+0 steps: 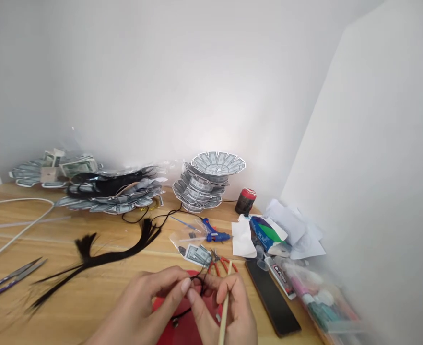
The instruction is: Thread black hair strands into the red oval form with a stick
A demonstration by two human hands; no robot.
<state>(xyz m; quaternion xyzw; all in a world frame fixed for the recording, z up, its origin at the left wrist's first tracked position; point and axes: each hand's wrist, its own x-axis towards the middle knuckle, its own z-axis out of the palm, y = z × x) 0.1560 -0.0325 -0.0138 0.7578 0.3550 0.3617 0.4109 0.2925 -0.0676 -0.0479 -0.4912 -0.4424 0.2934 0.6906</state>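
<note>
Both hands meet at the lower middle, above a red round piece [182, 330]. My left hand [150, 302] pinches a thin black loop [198, 282] between thumb and forefinger. My right hand [229, 306] grips the other side of that loop with its fingertips, and a pale wooden stick [225, 311] is tucked between its fingers. A black cord [181, 315] with a small metallic bit hangs below the fingers over the red piece. Just behind the hands lie red-handled pliers [223, 263] and a printed banknote paper [198, 255].
Black hair strands [114, 256] and purple-handled scissors [12, 279] lie left. Behind are banknote-patterned paper stacks [200, 187], a blue glue gun [215, 232] and a red-black spool [245, 201]. At right are a black phone [272, 297], papers and a supply box.
</note>
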